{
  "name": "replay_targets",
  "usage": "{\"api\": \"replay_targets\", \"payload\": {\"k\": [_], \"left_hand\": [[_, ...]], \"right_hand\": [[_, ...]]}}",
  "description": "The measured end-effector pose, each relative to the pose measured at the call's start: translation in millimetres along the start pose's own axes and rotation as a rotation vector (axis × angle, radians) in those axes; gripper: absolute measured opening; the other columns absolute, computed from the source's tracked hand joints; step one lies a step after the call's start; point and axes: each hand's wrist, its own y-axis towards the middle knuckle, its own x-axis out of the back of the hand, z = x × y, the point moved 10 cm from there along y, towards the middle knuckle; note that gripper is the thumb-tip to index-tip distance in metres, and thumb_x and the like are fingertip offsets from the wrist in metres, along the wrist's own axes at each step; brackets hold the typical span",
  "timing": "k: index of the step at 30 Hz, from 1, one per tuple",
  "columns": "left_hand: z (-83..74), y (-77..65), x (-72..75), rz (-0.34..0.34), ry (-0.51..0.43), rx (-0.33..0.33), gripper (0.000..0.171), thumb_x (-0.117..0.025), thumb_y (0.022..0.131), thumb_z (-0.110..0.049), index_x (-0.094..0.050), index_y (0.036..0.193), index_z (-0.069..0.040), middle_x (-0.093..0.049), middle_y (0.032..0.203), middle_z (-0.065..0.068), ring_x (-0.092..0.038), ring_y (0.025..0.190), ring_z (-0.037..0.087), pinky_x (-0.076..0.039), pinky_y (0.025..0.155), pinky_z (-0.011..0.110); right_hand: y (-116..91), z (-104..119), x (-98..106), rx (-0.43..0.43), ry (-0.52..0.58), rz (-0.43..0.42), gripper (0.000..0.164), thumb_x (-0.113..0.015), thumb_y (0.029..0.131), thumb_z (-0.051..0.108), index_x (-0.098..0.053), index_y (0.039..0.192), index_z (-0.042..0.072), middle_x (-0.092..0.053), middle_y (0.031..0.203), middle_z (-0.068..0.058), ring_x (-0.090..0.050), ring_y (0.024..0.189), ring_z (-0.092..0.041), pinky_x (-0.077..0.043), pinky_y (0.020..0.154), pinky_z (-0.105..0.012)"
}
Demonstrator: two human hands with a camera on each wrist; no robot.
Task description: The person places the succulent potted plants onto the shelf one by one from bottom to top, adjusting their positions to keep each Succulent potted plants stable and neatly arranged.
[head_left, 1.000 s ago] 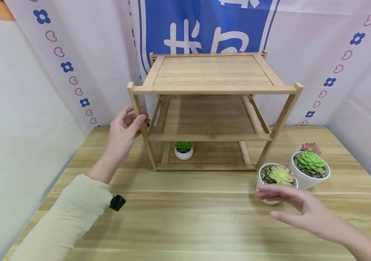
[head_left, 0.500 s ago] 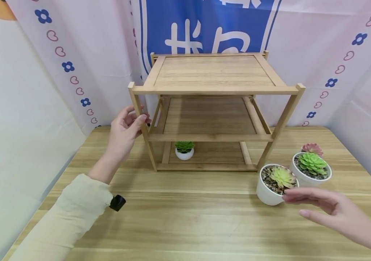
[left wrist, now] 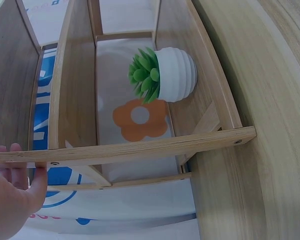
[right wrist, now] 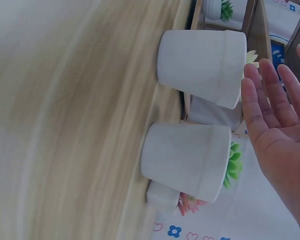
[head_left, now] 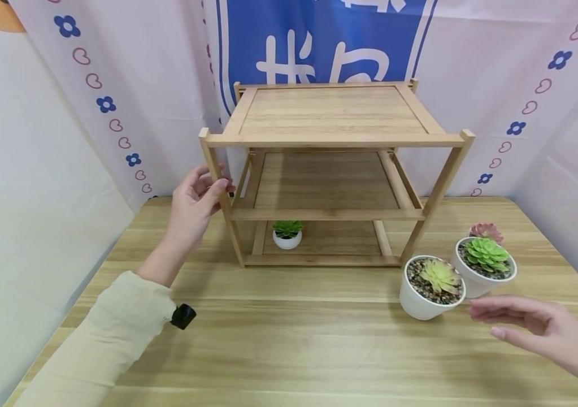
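Three-tier wooden rack (head_left: 337, 110) stands on table (head_left: 278, 345), front left post (head_left: 235, 240) clamped in left hand's (head_left: 192, 203) fingers; small succulent (head_left: 287, 234) (ribbed white pot) sits on bottom tier (head_left: 344, 240). Right hand (head_left: 543, 328), thumb and fingers apart, hovers near three other potted succulents (head_left: 484, 263).

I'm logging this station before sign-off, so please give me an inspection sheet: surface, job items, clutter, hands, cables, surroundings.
Surface: wood-grain table.
Job items: three-tier wooden rack, upright; small potted succulent on its bottom tier, left side. On the table to the right: yellow-green succulent, bright green succulent, and pink succulent, partly hidden.
Clutter: nothing seen.
Hands: left hand grips the rack's front left post; right hand holds nothing, beside the yellow-green succulent.
Cables: nothing seen.
Surroundings: patterned pale curtain with a blue panel behind the rack.
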Motion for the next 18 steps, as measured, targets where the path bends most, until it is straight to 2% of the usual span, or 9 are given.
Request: {"api": "replay_targets", "payload": {"k": [8,18], "left_hand": [[0.2,0.2,-0.4,0.002,0.001,0.010,0.033,-0.058,0.106,-0.015,-0.053,0.137,-0.005,-0.068,0.106,-0.003,-0.065,0.103,0.016,-0.053,0.102,0.040],[0.6,-0.3,0.3,0.003,0.000,0.008,0.034,-0.059,0.106,-0.015,-0.053,0.138,-0.005,-0.068,0.107,-0.002,-0.065,0.104,0.016,-0.051,0.105,0.043]], "right_hand": [[-7.7,-27.6,-1.1,-0.057,0.046,0.027,0.051,-0.052,0.089,-0.030,-0.060,0.133,-0.008,-0.070,0.127,-0.005,-0.067,0.114,-0.009,-0.058,0.088,-0.024],[-8.6,-55.4,0.4,-0.213,-0.059,-0.027,0.051,-0.063,0.092,-0.016,-0.059,0.139,0.005,-0.067,0.129,0.012,-0.065,0.112,-0.001,-0.055,0.086,-0.016]]}}
